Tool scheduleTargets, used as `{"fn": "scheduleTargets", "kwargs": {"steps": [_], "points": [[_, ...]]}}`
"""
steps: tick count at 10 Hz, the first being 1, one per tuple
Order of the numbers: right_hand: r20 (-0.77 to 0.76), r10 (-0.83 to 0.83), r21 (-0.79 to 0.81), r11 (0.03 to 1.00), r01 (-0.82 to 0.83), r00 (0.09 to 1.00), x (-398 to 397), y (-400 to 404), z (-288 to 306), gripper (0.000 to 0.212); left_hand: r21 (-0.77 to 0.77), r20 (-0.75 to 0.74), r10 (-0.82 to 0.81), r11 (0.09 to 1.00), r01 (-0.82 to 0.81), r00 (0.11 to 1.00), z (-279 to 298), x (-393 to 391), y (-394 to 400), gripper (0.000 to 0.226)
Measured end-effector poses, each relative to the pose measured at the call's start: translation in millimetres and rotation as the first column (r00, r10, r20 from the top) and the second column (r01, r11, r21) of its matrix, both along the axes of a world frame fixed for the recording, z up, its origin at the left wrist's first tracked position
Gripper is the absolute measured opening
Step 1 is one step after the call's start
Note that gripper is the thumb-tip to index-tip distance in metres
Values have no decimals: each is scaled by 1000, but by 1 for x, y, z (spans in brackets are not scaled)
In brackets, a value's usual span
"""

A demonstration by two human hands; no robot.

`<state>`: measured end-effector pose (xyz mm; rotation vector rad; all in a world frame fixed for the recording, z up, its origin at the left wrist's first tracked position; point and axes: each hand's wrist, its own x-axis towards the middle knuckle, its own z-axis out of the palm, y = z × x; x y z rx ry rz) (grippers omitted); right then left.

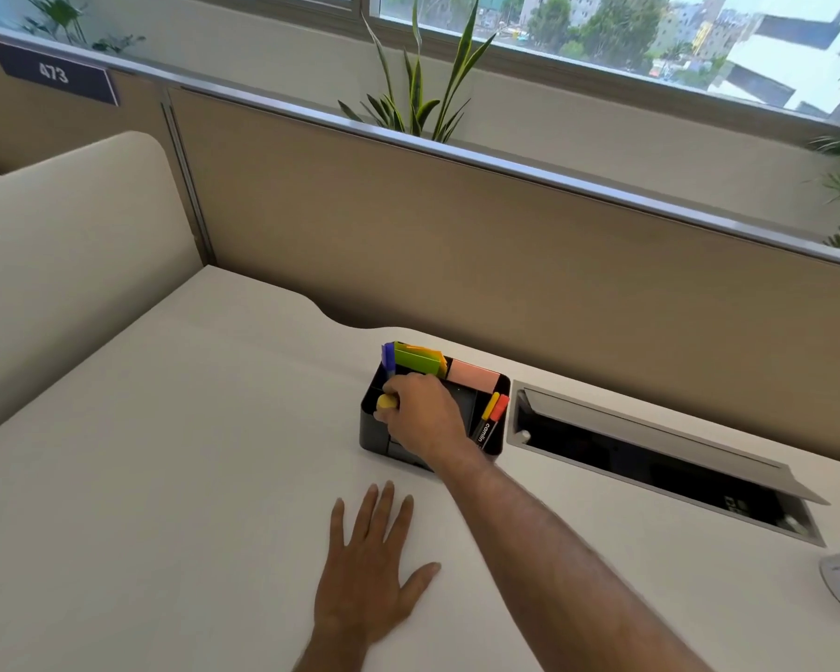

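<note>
The right hand pinched a yellow marker in the organizer near the desk's back edge, which, unsteadied by the flat, spread left hand, might have tipped.

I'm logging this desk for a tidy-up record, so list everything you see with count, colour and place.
desk: one, white, foreground
organizer: one, black, on the desk's far side
yellow-tipped item: one, yellow, over the organizer's left end
markers: two, yellow-capped and red-capped, organizer's right end
pad: one, pink, organizer's back right
slips: count unclear, green and yellow, organizer's back left
purple item: one, purple, organizer's back left corner
cable hatch: one, grey, lid open, right of the organizer
partition: one, beige, behind the desk
number plate: one, navy, upper left
plants: several, green, behind the partition
left hand: one, flat on the desk
right hand: one, gripping the yellow-tipped item
</note>
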<state>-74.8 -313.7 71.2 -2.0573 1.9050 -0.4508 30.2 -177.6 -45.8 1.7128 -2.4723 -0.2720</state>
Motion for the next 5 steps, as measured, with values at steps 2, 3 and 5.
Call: {"fn": "scheduleTargets", "kwargs": {"steps": [2,3,5], "points": [[32,-5,-25,1000,6,999,-5,8,1,37,-22,-25,3,1000,-4,1000,-4,0,0,87],[90,-25,-60,998,31,996,-10,17,6,38,6,-13,9,1000,-9,1000,-2,0,0,86],[372,-50,-168,978,121,927,-46,88,34,24,-50,-30,5,999,-6,1000,1,-1,2,82]]}}
